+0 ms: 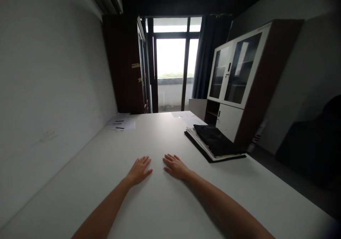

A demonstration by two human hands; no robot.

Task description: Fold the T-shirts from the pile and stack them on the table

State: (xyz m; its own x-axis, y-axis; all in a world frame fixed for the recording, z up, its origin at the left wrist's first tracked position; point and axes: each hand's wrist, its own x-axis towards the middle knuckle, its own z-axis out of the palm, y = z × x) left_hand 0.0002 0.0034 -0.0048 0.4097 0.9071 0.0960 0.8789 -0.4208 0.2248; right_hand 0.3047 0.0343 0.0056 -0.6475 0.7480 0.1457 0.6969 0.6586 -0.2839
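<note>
Both hands lie flat on the white table (165,210), palms down, fingers spread and holding nothing. The left hand (139,170) and the right hand (176,167) rest near each other, apart, fingertips pointing toward the window (172,57). Off to the right of the right hand, well apart from it, a black folder (217,139) sits on a stack of papers (199,139). Loose sheets (121,123) lie at the far left corner by the wall.
</note>
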